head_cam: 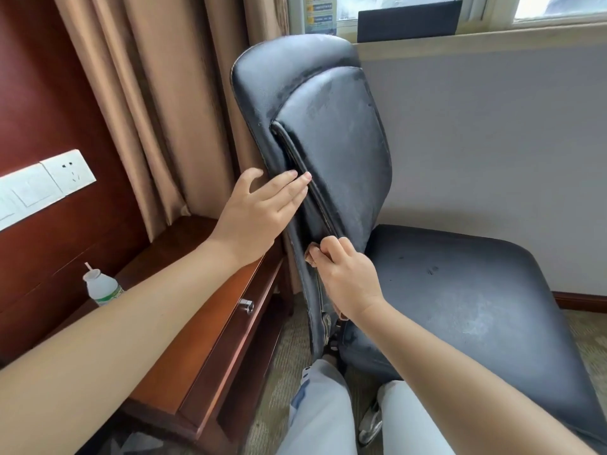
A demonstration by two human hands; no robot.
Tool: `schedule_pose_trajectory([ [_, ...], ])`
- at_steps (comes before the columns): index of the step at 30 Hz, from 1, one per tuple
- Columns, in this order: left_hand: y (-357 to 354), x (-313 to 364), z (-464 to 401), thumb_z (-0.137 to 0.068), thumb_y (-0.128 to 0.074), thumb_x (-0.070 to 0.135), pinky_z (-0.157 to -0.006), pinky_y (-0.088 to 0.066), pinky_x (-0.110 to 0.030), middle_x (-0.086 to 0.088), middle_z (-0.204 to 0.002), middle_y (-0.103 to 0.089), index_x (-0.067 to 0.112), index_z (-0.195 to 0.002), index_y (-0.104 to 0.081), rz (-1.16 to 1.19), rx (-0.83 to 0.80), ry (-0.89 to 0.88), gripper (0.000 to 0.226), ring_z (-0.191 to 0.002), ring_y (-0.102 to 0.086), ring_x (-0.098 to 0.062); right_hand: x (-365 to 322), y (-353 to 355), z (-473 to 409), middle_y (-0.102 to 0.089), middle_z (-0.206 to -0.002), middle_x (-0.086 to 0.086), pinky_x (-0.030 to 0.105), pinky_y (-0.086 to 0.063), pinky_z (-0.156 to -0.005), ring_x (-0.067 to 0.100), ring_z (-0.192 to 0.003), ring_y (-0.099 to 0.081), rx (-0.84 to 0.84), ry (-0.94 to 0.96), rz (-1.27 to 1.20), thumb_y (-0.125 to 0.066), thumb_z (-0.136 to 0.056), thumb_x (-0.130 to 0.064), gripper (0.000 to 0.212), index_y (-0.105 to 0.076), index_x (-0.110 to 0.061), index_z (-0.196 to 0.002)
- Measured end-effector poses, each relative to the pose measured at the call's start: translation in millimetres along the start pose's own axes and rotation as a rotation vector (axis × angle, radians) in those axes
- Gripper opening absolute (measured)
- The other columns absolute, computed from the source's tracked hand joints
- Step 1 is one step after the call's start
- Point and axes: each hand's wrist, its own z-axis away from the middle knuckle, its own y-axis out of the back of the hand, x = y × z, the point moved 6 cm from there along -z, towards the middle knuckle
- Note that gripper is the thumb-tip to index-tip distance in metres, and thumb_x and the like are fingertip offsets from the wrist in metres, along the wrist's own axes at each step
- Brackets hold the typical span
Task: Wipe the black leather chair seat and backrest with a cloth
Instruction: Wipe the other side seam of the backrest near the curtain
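Worn black leather backrest (331, 139) stands upright beside the wooden bench (210, 323); scuffed seat (466, 300) extends away from it.

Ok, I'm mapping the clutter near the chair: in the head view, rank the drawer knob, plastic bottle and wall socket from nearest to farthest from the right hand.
From the right hand:
1. Drawer knob, just left, on the desk front.
2. Plastic bottle, farther left, on the desk.
3. Wall socket, far upper left, on the wood panel.
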Motion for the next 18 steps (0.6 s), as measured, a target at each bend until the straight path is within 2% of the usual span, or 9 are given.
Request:
schedule_pose_trajectory([
  [3,0.2,2.3,0.7,-0.094,-0.017,0.002,-0.11,-0.017,-0.056,-0.007,-0.148,-0.044,0.006,-0.133,-0.053,-0.079,0.017,-0.029,0.053,-0.135,-0.04,-0.02,4.4,20.5,-19.2,-0.038,-0.095,-0.001,0.026,-0.038,-0.043,0.015,-0.074,-0.035,0.148,-0.036,-0.041,-0.064,-0.083,-0.008,0.016,-0.069,-0.011,-0.097],
  [6,-1.3,5.5,2.3,-0.094,-0.024,0.001,-0.112,-0.004,-0.062,-0.009,-0.151,-0.038,0.006,-0.136,-0.049,-0.107,0.046,-0.016,0.049,-0.139,-0.031,-0.022,1.7,24.2,-31.8,-0.038,-0.097,-0.001,0.025,-0.039,-0.045,0.015,-0.075,-0.035,0.177,-0.05,-0.037,-0.069,-0.077,-0.005,0.026,-0.069,-0.011,-0.102],
  [9,-0.7,3.7,-1.5,-0.094,-0.02,0.002,-0.112,-0.001,-0.061,-0.009,-0.149,-0.042,0.009,-0.129,-0.051,-0.075,0.062,0.017,0.048,-0.138,-0.034,-0.024,-0.1,16.0,-23.0,-0.036,-0.097,-0.001,0.024,-0.039,-0.047,0.016,-0.077,-0.035,0.139,-0.091,-0.062,-0.069,-0.075,-0.003,0.035,-0.068,-0.011,-0.109],
  [12,-0.5,6.6,-2.8,-0.091,-0.022,0.0,-0.112,-0.004,-0.061,-0.011,-0.147,-0.043,0.01,-0.131,-0.048,-0.06,0.057,0.051,0.049,-0.137,-0.037,-0.027,-2.2,2.2,-1.4,-0.037,-0.096,0.001,0.023,-0.032,-0.045,0.017,-0.077,-0.035,0.056,-0.093,-0.048,-0.074,-0.068,-0.002,0.044,-0.067,-0.009,-0.111],
  [18,-10.8,24.8,3.4,-0.082,-0.039,0.008,-0.112,-0.006,-0.06,-0.016,-0.156,-0.025,0.012,-0.146,-0.034,-0.107,-0.07,0.113,0.064,-0.143,-0.022,-0.033,-6.7,-16.5,23.2,-0.039,-0.094,0.004,0.023,-0.023,-0.043,0.019,-0.075,-0.035,-0.082,-0.086,0.036,-0.081,-0.062,-0.006,0.049,-0.068,-0.005,-0.109],
])
